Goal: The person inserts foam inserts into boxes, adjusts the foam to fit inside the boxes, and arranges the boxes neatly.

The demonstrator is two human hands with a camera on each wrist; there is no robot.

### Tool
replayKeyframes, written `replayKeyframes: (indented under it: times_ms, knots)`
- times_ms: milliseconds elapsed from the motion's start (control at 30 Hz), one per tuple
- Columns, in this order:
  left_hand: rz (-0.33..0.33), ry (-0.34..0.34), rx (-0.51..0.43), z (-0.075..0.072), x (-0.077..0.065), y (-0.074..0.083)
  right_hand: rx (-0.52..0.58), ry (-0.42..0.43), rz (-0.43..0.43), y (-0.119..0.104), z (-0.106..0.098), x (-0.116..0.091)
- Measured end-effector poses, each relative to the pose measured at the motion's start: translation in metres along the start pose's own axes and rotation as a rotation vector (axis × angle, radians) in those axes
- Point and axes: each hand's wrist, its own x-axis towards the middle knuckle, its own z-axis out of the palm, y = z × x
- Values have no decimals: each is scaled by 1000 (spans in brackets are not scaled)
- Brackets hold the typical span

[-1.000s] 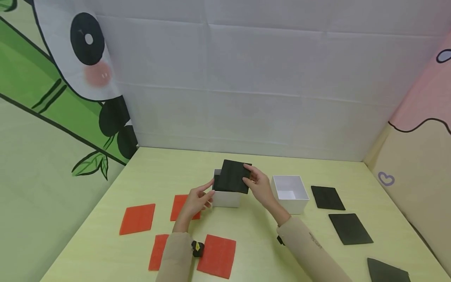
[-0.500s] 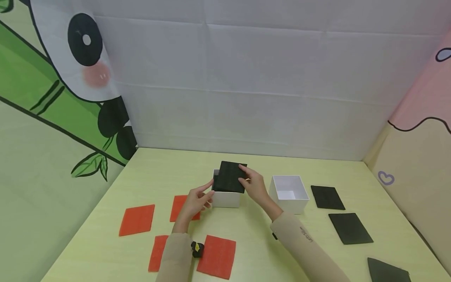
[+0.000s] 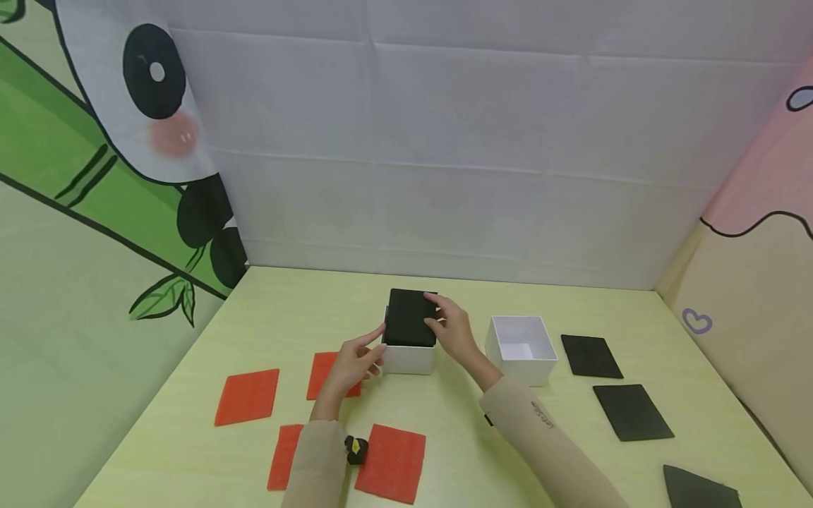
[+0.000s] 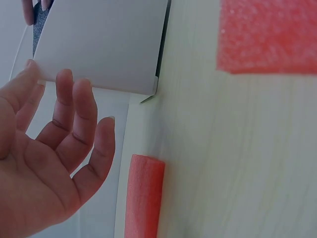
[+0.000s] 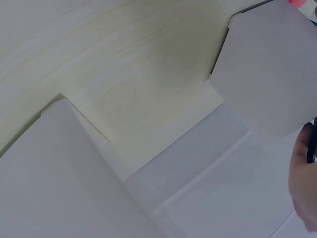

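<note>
In the head view a square black foam sheet lies over the open top of the left white box, covering its mouth. My right hand pinches this sheet at its right edge between thumb and fingers. At the box's near left corner, my left hand holds on with thumb and index finger. The left wrist view shows that hand from the palm side, its other fingers loosely bent beside the box wall. Only part of the right hand shows in the right wrist view.
A second white box, with nothing inside, stands to the right. Black foam sheets lie along the table's right side. Several red foam sheets are spread at the left and front, partly under the left arm. A white cloth wall rises behind the table.
My right hand has moved left with the black foam sheet, which now lines up with the box's top instead of sticking out to the right. The left hand has stayed at the corner.
</note>
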Motion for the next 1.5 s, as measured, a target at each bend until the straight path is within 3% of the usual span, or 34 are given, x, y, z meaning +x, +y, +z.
replayKeyframes:
  times_ms: [200, 267, 600, 867, 1000, 1100, 1133, 1200, 1333, 1367, 1500]
  knots:
    - [-12, -10, 2, 0, -14, 24, -38, -20, 6, -2, 4, 1]
    - [-13, -12, 3, 0, -15, 26, -52, -33, 14, -1, 4, 1]
    - [-35, 8, 1, 0, 6, -8, -58, -78, 42, -2, 4, 1]
    - [-27, 9, 13, 1, 7, -11, -157, -104, 85, 1, 4, 3]
    - [-21, -1, 5, 0, 0, 1, -172, -108, 83, 7, 3, 5]
    - [-40, -9, 6, 0, -7, 15, -147, -98, 59, 19, 4, 5]
    - [-44, -12, 6, 0, -9, 18, -124, -88, 24, 36, 8, 6]
    - [-43, -12, 10, 0, -10, 19, -106, -92, 29, 43, 8, 6]
    - [-43, -7, -1, -1, -2, 7, -96, -108, 76, 41, 7, 6]
    - [-44, -4, -2, -1, 0, 3, -114, -123, 127, 26, 4, 6]
    - [-51, 9, 2, 0, 8, -11, -159, -157, 199, 15, 1, 6]
